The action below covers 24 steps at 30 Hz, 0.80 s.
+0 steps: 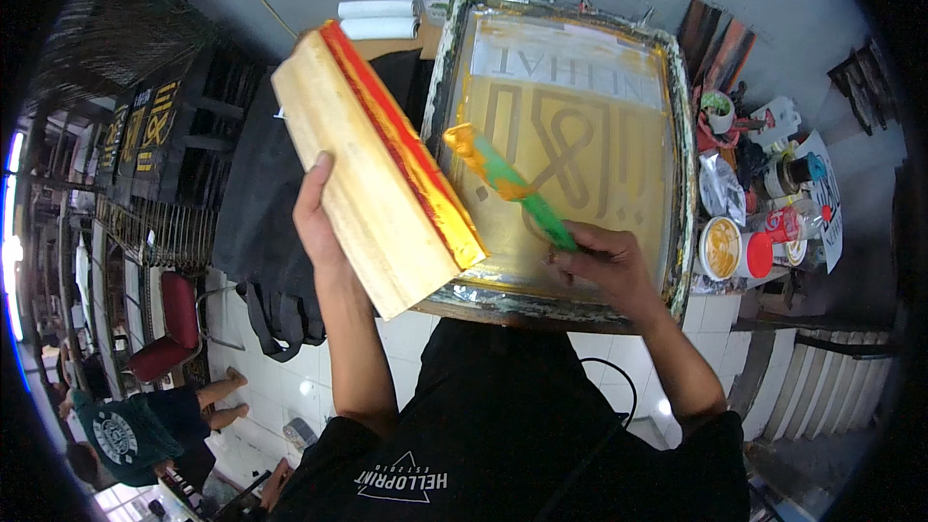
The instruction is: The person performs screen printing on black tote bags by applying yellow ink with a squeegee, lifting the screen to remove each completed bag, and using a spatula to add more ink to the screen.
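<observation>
Black-shirted, the person's chest fills the lower edge, and both bare forearms rise from it. On the left, the left hand (pixel 317 222) is clamped around the back edge of a wide wooden squeegee with a red rubber blade smeared in yellow ink (pixel 372 164). Its long axis runs diagonally from upper left to lower right, the blade edge facing right toward the screen, and the tool is lifted clear, overlapping the screen's left rail in view. Behind it a black cloth (pixel 259 222) drapes over the table edge.

To the right, the right hand (pixel 599 261) is closed on the handle of a green plastic spatula tipped with orange-yellow ink (pixel 507 184). The spatula points up and left, its inked end close beside the squeegee's blade; whether they touch I cannot tell. The hands are apart, with the tools between them.

Beneath the spatula lies the metal-framed printing screen with yellow mesh and a large stencilled design (pixel 682 135), ink pooled toward its near edge.

Further right, beside the frame, stands an open round tub of yellow-orange ink (pixel 719 247), then a red-capped squeeze bottle (pixel 773 242) lying among cluttered jars and pouches.
</observation>
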{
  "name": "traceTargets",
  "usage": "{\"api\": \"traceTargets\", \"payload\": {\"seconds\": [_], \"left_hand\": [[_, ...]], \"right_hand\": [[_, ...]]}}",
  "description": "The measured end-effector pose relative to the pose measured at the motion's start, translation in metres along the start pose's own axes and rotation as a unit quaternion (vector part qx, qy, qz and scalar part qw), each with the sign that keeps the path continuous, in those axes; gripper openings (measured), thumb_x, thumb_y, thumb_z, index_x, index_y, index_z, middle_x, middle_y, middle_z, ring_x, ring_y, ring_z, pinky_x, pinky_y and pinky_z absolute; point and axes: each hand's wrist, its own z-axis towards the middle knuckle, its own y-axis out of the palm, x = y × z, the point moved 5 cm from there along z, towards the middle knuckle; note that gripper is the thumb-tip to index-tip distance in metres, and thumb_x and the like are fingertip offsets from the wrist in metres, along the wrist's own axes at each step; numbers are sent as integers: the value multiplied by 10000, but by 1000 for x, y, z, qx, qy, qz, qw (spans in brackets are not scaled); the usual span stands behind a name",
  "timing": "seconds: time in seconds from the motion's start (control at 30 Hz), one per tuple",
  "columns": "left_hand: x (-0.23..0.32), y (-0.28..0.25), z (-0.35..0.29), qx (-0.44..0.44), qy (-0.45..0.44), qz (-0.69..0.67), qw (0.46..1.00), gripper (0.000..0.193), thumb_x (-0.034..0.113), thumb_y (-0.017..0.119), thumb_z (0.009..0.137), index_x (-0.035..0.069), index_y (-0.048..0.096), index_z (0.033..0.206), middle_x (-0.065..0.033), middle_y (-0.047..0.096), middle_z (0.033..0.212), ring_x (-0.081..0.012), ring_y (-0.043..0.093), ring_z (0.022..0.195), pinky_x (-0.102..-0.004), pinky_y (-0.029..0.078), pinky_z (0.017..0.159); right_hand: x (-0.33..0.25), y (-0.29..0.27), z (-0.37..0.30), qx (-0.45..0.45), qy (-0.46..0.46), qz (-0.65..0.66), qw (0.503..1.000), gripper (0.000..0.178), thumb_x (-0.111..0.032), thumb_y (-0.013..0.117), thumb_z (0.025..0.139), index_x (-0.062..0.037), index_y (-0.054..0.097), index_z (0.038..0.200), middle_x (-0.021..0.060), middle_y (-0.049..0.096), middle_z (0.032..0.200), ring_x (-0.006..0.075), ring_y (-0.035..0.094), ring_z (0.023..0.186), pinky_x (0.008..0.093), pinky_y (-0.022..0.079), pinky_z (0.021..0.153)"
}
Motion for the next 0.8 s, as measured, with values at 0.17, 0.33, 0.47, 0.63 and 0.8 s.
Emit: {"api": "traceTargets", "payload": {"seconds": [0.17, 0.33, 0.47, 0.63, 0.8], "left_hand": [[-25, 29, 9, -74, -42, -71, 994, 549, 275, 559, 952, -99, 469, 1344, -259, 663, 1173, -308, 713, 967, -386, 581, 882], [-29, 31, 15, -106, -47, -98, 988, 539, 277, 562, 958, -89, 475, 1344, -248, 667, 1179, -295, 717, 963, -381, 585, 870], [-28, 26, 16, -111, -43, -113, 986, 530, 286, 560, 963, -94, 495, 1326, -249, 672, 1169, -298, 720, 953, -382, 587, 868], [-4, 12, 8, -79, -21, -109, 991, 516, 323, 517, 993, -73, 523, 1322, -245, 681, 1156, -316, 728, 925, -417, 608, 840], [35, 10, -17, -97, 55, -50, 992, 510, 336, 450, 1020, -60, 513, 1335, -238, 661, 1199, -302, 717, 982, -424, 590, 880]], "right_hand": [[16, 8, 11, 59, -163, -149, 974, 413, -21, 718, 883, -64, 656, 1289, 64, 671, 967, 135, 612, 868, 263, 470, 773], [19, -7, 2, 87, -224, -234, 942, 424, 0, 729, 858, -103, 680, 1266, 91, 686, 985, 162, 641, 838, 280, 495, 718], [13, -20, -9, 102, -247, -265, 927, 428, 16, 738, 841, -121, 696, 1245, 98, 689, 970, 159, 651, 820, 274, 506, 692], [11, -45, -6, 149, -190, -374, 895, 365, -34, 726, 861, -90, 694, 1221, 140, 686, 937, 191, 658, 779, 304, 512, 692], [13, -80, 63, 211, -50, -303, 928, 301, -182, 628, 934, -23, 674, 1186, 180, 688, 817, 267, 664, 704, 384, 511, 682]]}}
